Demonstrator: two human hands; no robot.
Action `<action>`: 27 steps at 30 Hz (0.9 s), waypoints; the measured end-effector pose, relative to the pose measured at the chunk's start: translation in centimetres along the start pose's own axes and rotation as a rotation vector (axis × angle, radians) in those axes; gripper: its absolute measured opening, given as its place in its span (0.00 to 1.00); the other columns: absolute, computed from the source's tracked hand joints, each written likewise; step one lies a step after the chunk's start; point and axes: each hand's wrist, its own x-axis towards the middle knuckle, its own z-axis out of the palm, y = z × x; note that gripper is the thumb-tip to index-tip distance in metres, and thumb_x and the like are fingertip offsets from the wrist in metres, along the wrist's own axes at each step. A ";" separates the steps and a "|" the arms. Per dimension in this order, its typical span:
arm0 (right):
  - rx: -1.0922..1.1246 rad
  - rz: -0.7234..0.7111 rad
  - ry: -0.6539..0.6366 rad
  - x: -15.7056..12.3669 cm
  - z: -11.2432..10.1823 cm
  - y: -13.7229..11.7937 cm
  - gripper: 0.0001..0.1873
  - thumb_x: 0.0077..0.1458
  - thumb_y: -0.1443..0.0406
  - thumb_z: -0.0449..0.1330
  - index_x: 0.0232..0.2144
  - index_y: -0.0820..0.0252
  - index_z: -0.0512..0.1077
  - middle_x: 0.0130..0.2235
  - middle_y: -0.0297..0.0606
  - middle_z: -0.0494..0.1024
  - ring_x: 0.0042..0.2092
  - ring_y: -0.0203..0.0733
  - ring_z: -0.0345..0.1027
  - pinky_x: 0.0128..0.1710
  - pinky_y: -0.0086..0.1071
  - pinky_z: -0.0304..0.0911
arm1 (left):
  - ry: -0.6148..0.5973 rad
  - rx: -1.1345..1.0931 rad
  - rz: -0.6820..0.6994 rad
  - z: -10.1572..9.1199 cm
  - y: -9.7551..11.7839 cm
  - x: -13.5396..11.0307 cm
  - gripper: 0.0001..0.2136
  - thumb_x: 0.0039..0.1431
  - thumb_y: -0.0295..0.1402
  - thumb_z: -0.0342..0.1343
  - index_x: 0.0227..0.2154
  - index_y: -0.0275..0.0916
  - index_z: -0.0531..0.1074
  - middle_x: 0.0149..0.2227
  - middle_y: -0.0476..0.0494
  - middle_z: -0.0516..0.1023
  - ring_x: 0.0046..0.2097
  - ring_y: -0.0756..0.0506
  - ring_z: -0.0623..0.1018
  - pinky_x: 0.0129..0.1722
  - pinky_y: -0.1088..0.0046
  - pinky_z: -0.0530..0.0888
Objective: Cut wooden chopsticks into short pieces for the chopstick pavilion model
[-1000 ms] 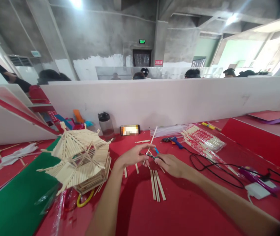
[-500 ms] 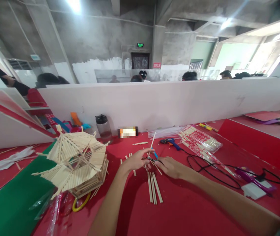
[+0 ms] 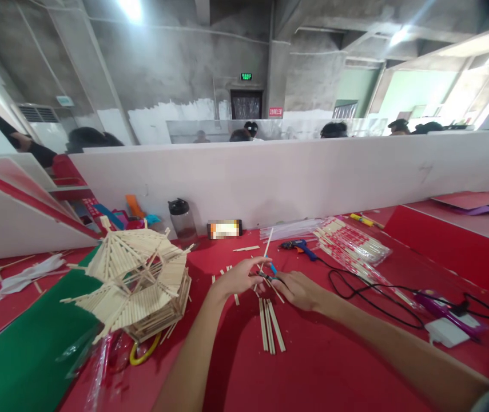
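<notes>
Holding a thin wooden stick (image 3: 269, 241), the left hand (image 3: 242, 277) is nearer, finger and thumb bent close around it; the stick slants up from them, long axis toward the far edge of the red bench (image 3: 321, 355). From here I see the right hand (image 3: 298, 289) closed round blue-handled pliers (image 3: 273, 268) just beside it, jaws too small to read. A stick pagoda (image 3: 171, 276) overlaps a green board's (image 3: 25, 349) right edge; a white partition (image 3: 313, 171) lines the bench's far one

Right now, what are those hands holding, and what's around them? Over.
Left hand holding a thin wooden stick. Right hand gripping a blue-handled tool. Loose sticks close on the near side; glue gun beyond the right hand.
</notes>
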 end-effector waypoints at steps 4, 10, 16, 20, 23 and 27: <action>-0.022 -0.014 0.009 0.0 0.5 0.5 0.23 0.68 0.56 0.40 0.45 0.62 0.70 0.41 0.47 0.79 0.42 0.47 0.73 0.37 0.32 0.54 | -0.006 0.018 -0.007 0.1 -0.1 0.2 0.28 0.56 0.25 0.55 0.61 0.45 0.61 0.62 0.35 0.63 0.31 0.52 0.78 0.35 0.71 0.77; 0.003 0.002 0.022 0.2 0.7 0.7 0.23 0.68 0.56 0.40 0.45 0.62 0.71 0.41 0.47 0.79 0.42 0.46 0.73 0.38 0.31 0.54 | 0.006 0.039 -0.022 0.2 0.6 0.1 0.27 0.57 0.26 0.54 0.61 0.44 0.62 0.62 0.34 0.63 0.31 0.51 0.79 0.35 0.70 0.77; 0.073 -0.023 0.047 0.3 0.4 0.3 0.25 0.68 0.55 0.40 0.44 0.63 0.72 0.41 0.48 0.79 0.44 0.46 0.72 0.41 0.32 0.56 | -0.016 0.019 -0.048 -0.2 0.8 -0.2 0.28 0.57 0.27 0.54 0.62 0.46 0.60 0.61 0.35 0.64 0.33 0.50 0.79 0.36 0.70 0.77; 0.104 -0.034 0.064 0.2 0.5 0.3 0.25 0.68 0.55 0.41 0.43 0.63 0.73 0.40 0.47 0.79 0.43 0.46 0.72 0.42 0.32 0.57 | -0.011 0.037 -0.042 -0.3 0.4 -0.1 0.29 0.57 0.26 0.54 0.62 0.47 0.60 0.62 0.37 0.63 0.32 0.51 0.79 0.37 0.70 0.77; 0.115 -0.035 0.074 0.1 0.6 0.4 0.25 0.67 0.55 0.41 0.42 0.62 0.73 0.39 0.46 0.79 0.42 0.45 0.72 0.42 0.32 0.57 | -0.015 0.034 -0.034 -0.1 0.1 0.0 0.30 0.57 0.25 0.53 0.62 0.48 0.59 0.63 0.37 0.62 0.33 0.50 0.80 0.36 0.70 0.77; 0.127 -0.043 0.070 0.1 0.6 0.4 0.25 0.67 0.55 0.41 0.43 0.62 0.73 0.40 0.46 0.79 0.42 0.46 0.72 0.42 0.32 0.58 | -0.020 0.044 -0.040 0.0 0.1 0.0 0.30 0.57 0.25 0.54 0.62 0.50 0.59 0.62 0.38 0.63 0.34 0.50 0.80 0.37 0.70 0.77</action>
